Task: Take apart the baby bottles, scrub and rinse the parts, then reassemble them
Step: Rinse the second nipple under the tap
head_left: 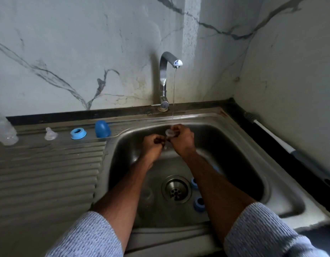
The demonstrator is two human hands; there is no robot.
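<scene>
Drainboard: we see a clear bottle [4,131] lying on its side, a nipple [50,134] tip up, a blue ring [78,133] and a blue cap [102,129]
Left hand [152,146]: fingers curled, close beside the right; contents unclear
Right hand [182,140]: pinches a clear nipple [168,132] under the tap's stream [173,93], over the sink [249,156]; nipple's axis unclear

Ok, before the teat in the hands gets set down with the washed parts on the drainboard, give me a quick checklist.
1. Tap running onto the teat: ok.
2. Right hand grips the teat: ok.
3. Left hand pinching its lower end: cannot tell.
4. Free spot on drainboard beside the other teat, blue ring, blue cap: ok.
5. Soap rinsed off: cannot tell.
6. Basin parts done: not ok, blue rings remain.
</scene>
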